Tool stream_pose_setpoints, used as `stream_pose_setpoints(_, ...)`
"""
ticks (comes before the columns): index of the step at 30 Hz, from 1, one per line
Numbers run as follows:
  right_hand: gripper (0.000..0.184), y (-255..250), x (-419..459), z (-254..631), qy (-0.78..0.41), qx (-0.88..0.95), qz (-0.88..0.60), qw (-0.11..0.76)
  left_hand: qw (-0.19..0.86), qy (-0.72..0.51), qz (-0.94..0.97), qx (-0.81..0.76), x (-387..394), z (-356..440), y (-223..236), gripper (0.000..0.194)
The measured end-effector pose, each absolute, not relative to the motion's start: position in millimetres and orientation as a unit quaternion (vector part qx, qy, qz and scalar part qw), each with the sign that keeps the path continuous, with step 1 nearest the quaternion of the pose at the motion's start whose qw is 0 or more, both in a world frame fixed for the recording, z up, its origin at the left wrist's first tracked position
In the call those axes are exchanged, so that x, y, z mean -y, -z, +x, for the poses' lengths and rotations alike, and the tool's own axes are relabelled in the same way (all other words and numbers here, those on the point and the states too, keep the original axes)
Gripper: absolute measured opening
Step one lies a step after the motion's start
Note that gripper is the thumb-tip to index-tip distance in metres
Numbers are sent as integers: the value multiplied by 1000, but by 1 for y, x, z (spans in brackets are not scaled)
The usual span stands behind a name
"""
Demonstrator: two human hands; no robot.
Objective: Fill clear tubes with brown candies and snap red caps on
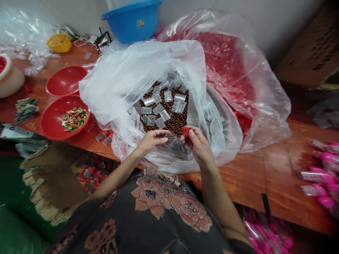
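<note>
A big clear plastic bag [127, 81] lies open on the wooden table [249, 169], filled with small brown balls [174, 120] and several little clear pouches [159, 106] on top. My left hand [152, 139] hovers at the bag's near edge, fingers curled around a small clear pouch holding brown balls. My right hand [198, 144] is beside it, pinching a small red scoop [186, 132] over the balls.
A second clear bag of red items [238, 70] sits behind on the right. Two red bowls [65, 81], one with wrapped candies [75, 118], stand at left. A blue basin [132, 19] and yellow bowl [59, 42] are at the back. Pink packets [320, 176] lie right; a carton [90, 173] below.
</note>
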State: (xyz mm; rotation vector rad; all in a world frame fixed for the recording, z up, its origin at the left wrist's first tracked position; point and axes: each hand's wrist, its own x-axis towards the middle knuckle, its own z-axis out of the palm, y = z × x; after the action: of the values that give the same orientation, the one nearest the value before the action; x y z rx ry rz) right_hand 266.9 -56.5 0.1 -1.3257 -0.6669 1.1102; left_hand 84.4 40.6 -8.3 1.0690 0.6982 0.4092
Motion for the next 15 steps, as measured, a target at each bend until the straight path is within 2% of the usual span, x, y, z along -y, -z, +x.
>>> stream_pose_setpoints(4,39,2,56,264,-510,284,-570,578,750,-191,541,-330,-39,83,7,49)
stream_pose_setpoints(8,35,2,56,258,-477,303,-586,581,718,-192,585,-325,-38,83,2,42)
stream_pose_setpoints(11,31,2,56,254,-454,337,-576,591,726,-185,580,-318,-37,84,0,41)
stream_pose_setpoints(15,32,5,57,256,-432,379,-592,565,763,-178,528,-327,-36,84,2,46)
